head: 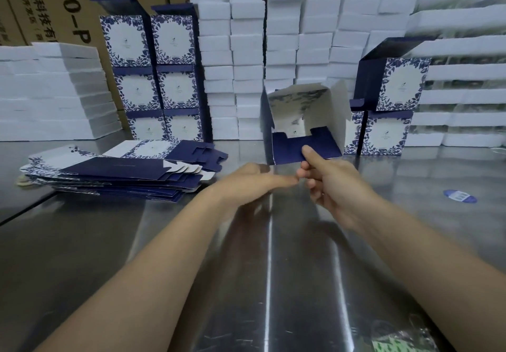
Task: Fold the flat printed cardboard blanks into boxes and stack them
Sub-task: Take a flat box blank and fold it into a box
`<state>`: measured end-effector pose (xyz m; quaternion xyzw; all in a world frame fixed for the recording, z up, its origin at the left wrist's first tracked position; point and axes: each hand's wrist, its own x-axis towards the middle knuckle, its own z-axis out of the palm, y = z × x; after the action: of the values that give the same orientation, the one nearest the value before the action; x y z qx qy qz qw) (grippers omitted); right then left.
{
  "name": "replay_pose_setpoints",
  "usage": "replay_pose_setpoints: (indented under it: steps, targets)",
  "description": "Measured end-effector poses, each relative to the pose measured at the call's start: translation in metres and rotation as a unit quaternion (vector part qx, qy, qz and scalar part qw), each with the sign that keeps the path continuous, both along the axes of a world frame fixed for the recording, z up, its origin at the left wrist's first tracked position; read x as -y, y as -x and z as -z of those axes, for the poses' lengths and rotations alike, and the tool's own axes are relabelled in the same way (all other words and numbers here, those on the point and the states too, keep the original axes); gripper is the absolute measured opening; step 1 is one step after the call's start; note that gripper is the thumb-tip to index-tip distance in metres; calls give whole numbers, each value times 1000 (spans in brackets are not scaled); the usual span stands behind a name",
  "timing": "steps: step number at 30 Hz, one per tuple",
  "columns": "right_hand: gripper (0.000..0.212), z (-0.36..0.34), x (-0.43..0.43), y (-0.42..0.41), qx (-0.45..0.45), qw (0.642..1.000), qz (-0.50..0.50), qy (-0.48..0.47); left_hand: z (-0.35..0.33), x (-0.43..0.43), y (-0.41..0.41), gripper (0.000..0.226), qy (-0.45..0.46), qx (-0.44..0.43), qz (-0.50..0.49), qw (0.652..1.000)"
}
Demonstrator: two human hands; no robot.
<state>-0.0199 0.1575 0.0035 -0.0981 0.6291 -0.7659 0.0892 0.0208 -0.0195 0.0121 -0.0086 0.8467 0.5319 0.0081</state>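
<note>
White foam blocks point(247, 58) are stacked into a wall behind a shiny steel tabletop point(273, 256), with brown shipping cartons point(68, 1) at the far left. A half-formed box point(304, 121) stands near the middle of the tabletop, its open mouth toward the camera and its white inside bare, with nothing in it. The right hand point(325, 179) pinches the box's dark blue bottom flap point(298, 147), thumb on top and fingers curled beneath; the left hand point(254, 179) reaches in beside it with fingers straight, holding nothing. The printed card looks light and thin, stiff only along its creases, so it would likely crush if squeezed mid-panel; flap edges and corners seem the safest holds. The flat blanks point(117, 171) lie fanned at left. Finished boxes point(156, 78) are stacked behind them, and more point(388, 105) just right of the open one.
</note>
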Motion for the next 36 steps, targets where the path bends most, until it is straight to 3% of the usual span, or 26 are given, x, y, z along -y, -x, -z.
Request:
replay_pose_setpoints:
  steps: [5, 8, 10, 20, 36]
  targets:
    - [39, -1, 7, -5, -27, 999, 31, 25, 1, -30, -5, 32, -175, 8, 84, 981]
    - [38, 3, 13, -10, -24, 999, 4, 27, 2, -52, -4, 36, -325, 1, -10, 946]
    - [37, 7, 18, -12, -14, 1000, -3, 22, 6, -60, -2, 38, -358, -14, -74, 931]
    - [24, 11, 26, -13, 31, 997, -36, 55, 15, -66, -6, 46, -256, -71, -96, 959]
    - [29, 8, 29, -18, 7, 999, 14, 42, 11, -69, -13, 48, -238, -93, -88, 963]
